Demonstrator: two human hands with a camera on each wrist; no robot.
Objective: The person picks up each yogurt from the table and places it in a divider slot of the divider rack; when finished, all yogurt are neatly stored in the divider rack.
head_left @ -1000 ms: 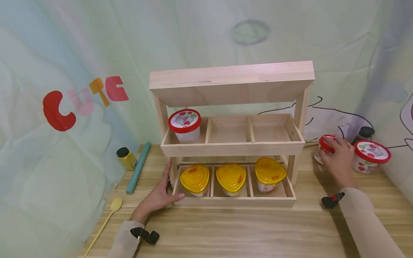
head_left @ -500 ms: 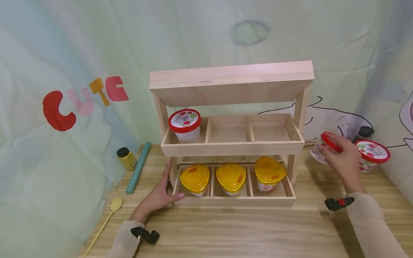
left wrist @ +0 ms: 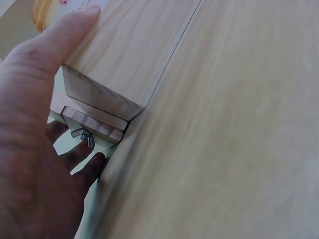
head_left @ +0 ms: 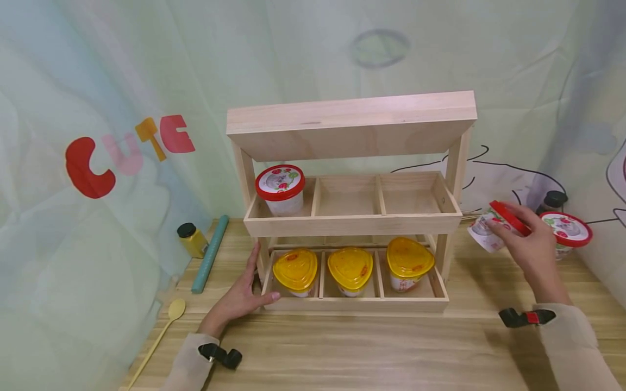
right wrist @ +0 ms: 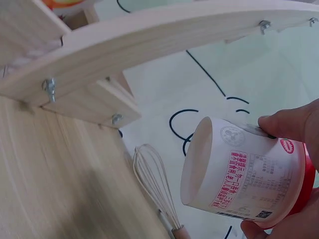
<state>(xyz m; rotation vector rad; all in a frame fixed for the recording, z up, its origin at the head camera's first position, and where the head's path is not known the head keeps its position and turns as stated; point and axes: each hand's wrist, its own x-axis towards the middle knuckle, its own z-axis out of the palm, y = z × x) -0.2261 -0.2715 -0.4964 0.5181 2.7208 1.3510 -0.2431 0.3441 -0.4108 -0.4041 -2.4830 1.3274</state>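
Wooden tabletop (head_left: 371, 347) against a pastel curtain carries a 2-tier rack (head_left: 352, 217); my left hand (head_left: 238, 297) rests flat-fingered against its lower left corner, while my right hand (head_left: 530, 247) clamps a tilted red-lidded cup (head_left: 491, 227) in the air off the rack's right end. I judge this mid-carry: next it needs levelling into 1 of 2 empty upper compartments. I count 3 red-lidded cups and 3 yellow-lidded cups (head_left: 350, 270).
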